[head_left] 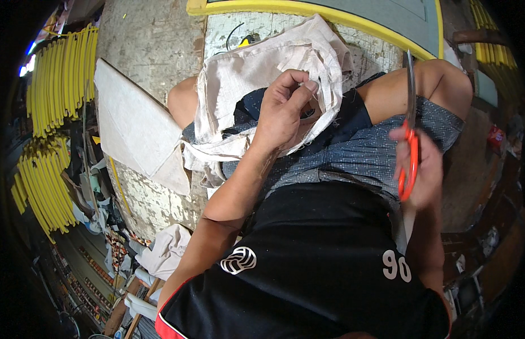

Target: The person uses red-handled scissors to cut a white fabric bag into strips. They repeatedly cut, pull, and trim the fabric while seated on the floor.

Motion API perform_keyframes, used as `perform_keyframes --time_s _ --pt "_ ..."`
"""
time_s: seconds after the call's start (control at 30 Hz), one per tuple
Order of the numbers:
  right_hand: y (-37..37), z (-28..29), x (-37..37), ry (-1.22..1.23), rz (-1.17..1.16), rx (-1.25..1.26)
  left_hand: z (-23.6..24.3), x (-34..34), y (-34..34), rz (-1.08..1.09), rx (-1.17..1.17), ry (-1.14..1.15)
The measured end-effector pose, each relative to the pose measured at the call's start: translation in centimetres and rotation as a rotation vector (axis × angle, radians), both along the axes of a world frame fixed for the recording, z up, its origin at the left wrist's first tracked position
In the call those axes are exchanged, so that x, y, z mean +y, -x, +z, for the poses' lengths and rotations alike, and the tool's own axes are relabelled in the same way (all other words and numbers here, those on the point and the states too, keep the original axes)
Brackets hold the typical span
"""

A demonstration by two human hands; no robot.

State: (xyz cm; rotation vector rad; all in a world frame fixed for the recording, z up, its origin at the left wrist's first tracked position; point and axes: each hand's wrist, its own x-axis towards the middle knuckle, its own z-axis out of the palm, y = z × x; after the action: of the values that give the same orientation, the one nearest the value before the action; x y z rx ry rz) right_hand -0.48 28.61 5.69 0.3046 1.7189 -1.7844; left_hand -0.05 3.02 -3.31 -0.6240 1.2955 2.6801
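Observation:
My left hand (282, 113) pinches an edge of the off-white cloth (228, 85), which has frayed strips forming a loop over my lap. My right hand (423, 166) grips orange-handled scissors (409, 101) at my right, their long blades pointing away from me, apart from the cloth. A flat white piece (135, 118) lies to the left, touching the cloth. A piece of dark fabric (355, 116) shows beneath the loop.
I sit on a worn board (144, 28) with a yellow-edged panel (341, 22) at the top. Stacks of yellow strips (59, 79) stand at the left, others (488, 53) at the far right. A crumpled pale cloth (160, 251) lies at lower left.

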Motion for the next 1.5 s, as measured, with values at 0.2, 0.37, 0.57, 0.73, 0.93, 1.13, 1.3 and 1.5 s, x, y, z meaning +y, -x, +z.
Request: perform_keyframes --time_s 0.2,0.37,0.57,0.73,0.93,1.13,1.3,1.5 --pt "15.0 -5.3 -2.9 -0.642 0.341 0.766 1.2 -0.4 0.1 0.013 -0.046 -0.057" --pt "25.5 -10.5 -7.0 -1.178 0.584 0.73 1.5 -0.6 0.1 0.031 -0.064 -0.054" --pt "23.8 -12.7 -7.8 -0.921 0.327 0.995 1.8 0.0 -0.3 0.062 -0.124 0.022" --pt "12.3 -3.3 -10.6 -0.565 0.639 0.445 -0.2 0.1 -0.2 0.023 -0.074 0.095" --pt "8.1 -9.1 -9.0 0.11 0.022 -0.021 -0.1 0.9 0.6 -0.01 -0.074 0.178" --pt "7.9 -8.9 -9.4 -0.323 0.106 0.628 -0.4 0.9 0.1 -0.067 -0.128 0.212" --pt "8.0 -7.3 -8.7 -0.266 0.403 0.475 -0.5 1.4 0.0 -0.008 -0.075 0.259" --pt "7.7 -10.4 -8.5 -0.084 0.346 0.472 -0.9 1.7 0.0 0.018 -0.088 0.245"
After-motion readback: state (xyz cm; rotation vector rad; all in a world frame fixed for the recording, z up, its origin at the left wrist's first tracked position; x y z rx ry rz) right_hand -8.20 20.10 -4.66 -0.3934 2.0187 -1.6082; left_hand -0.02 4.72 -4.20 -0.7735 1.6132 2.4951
